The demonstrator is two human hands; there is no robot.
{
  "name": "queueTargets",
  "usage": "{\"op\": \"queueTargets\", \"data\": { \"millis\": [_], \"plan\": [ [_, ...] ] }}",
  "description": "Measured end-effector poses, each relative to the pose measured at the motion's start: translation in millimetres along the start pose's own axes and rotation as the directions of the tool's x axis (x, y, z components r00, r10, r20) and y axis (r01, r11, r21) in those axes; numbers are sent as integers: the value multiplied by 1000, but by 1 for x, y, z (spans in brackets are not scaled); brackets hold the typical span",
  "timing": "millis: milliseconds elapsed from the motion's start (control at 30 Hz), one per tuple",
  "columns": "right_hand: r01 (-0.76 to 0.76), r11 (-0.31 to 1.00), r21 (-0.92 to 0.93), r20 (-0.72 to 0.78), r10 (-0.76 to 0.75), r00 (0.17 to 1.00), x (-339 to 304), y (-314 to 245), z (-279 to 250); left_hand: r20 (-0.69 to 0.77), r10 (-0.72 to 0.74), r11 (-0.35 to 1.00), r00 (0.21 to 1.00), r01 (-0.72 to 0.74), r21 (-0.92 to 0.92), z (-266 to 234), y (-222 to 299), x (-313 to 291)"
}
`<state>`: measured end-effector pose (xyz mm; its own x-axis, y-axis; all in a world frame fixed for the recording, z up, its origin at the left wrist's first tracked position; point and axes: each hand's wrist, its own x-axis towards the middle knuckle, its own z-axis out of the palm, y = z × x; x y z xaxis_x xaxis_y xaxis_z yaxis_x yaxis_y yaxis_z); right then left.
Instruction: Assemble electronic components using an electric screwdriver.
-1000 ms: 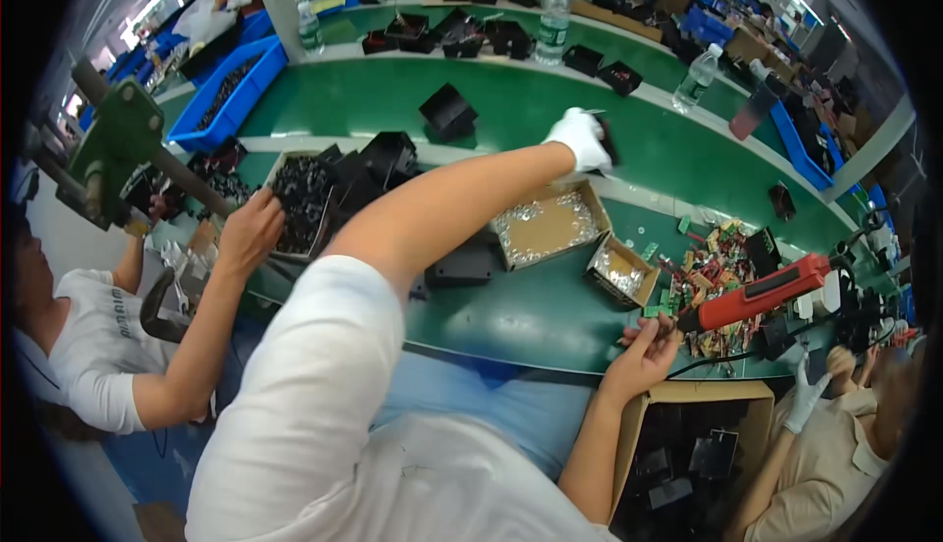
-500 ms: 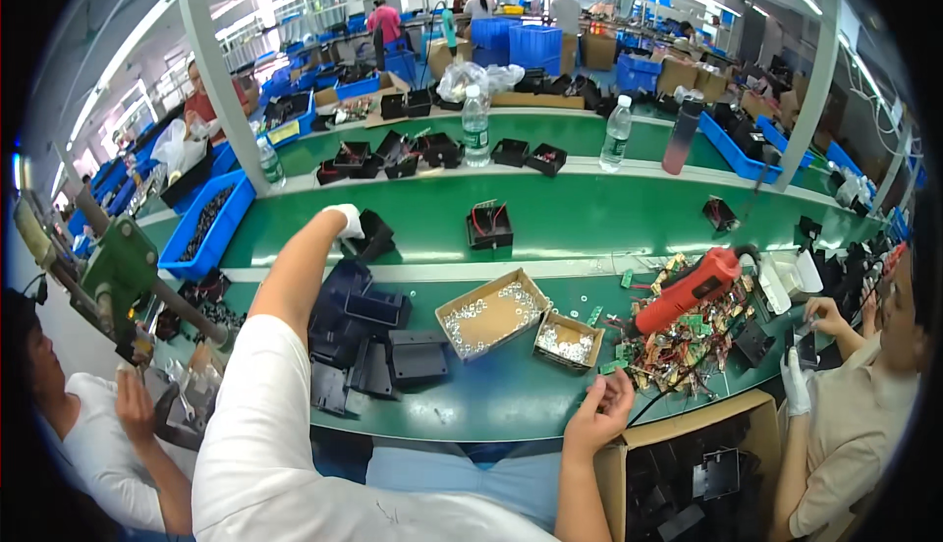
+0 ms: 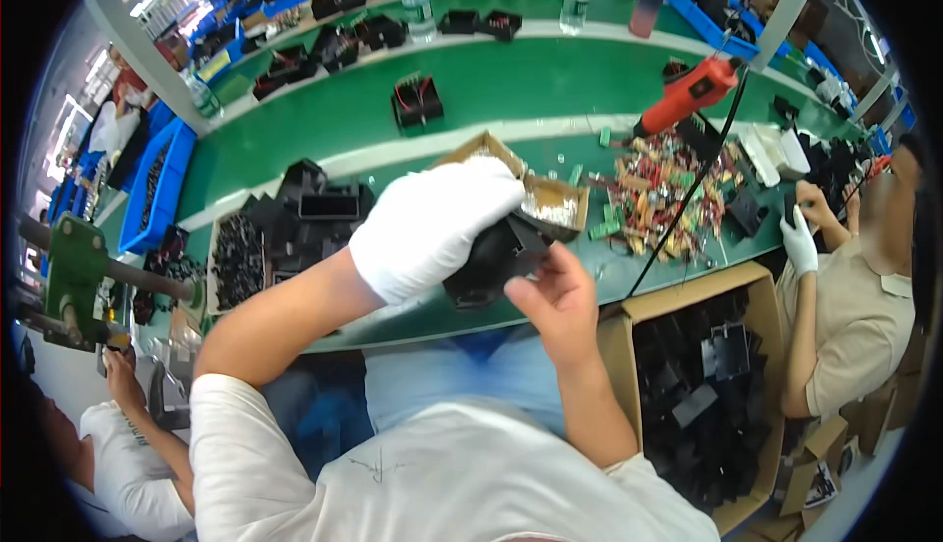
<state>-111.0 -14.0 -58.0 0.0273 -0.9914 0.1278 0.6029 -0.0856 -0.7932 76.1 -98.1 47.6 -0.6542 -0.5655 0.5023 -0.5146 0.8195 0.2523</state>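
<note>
My left hand (image 3: 432, 223), in a white glove, is closed around black plastic housings (image 3: 486, 267), held in front of me above the bench edge. There seems to be more than one piece, but the glove hides part of them. Bare and with curled fingers, my right hand (image 3: 562, 301) meets the right side of the same housings, thumb in front. Behind the glove, a cardboard tray (image 3: 483, 146) of small metal nuts is partly covered. A smaller cardboard box (image 3: 570, 206) of white-looking small parts stands just beyond my right fingers.
More black housings (image 3: 329, 203) lie left, beside a heap of small black parts (image 3: 246, 262). A red heat gun (image 3: 693, 95) hangs over wired circuit boards (image 3: 658, 198). An open carton (image 3: 638, 414) of housings stands at my right. Co-workers sit on both sides; a wired box (image 3: 417, 102) sits ahead.
My left hand has come back from the far side of the bench with black housings. My right hand has moved up and left to meet them. The view has tilted down.
</note>
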Motion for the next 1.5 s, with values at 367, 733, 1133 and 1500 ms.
{"op": "queueTargets", "data": {
  "millis": [367, 733, 1133, 1500],
  "plan": [
    [-67, 638, -767, -149, -76, 986, -33, 8, -5, 187, -731, 303, 657, 558, -773, 78, 49, -104],
    [-210, 718, -664, -444, -152, 883, -33, 21, 3, -14, -793, 227, 610, 274, -935, 121, 39, -114],
    [14, -430, -903, 164, -314, 935, 63, -113, -82, 318, -685, -68, 655, 378, -923, 118, 14, -124],
    [98, -789, -606, 201, -33, 979, 70, -104, -66, 255, -632, 106, 732, 408, -907, 125, 15, -134]
  ]
}}
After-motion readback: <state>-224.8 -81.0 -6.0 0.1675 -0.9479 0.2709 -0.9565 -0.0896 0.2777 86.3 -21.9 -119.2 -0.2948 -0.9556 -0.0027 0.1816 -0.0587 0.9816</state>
